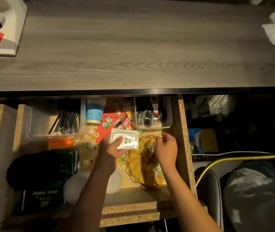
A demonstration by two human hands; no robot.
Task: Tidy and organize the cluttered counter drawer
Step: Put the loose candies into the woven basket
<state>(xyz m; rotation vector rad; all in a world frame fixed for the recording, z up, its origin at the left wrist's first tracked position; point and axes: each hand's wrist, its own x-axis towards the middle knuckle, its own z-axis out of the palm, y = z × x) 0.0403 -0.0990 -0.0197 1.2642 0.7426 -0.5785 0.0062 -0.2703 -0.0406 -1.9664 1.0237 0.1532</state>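
Open drawer (182, 131): card stack (128, 139) between hands (110, 148).

Shop counter: cutlery tub (153, 114), straws (66, 121)

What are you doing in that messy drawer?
A person is sorting the open drawer under the counter. The left hand holds a small stack of white packets above the candies scattered on the drawer floor. The right hand reaches into the yellow wire basket, fingers curled over what is inside. Clear tubs at the back hold black straws and cutlery.
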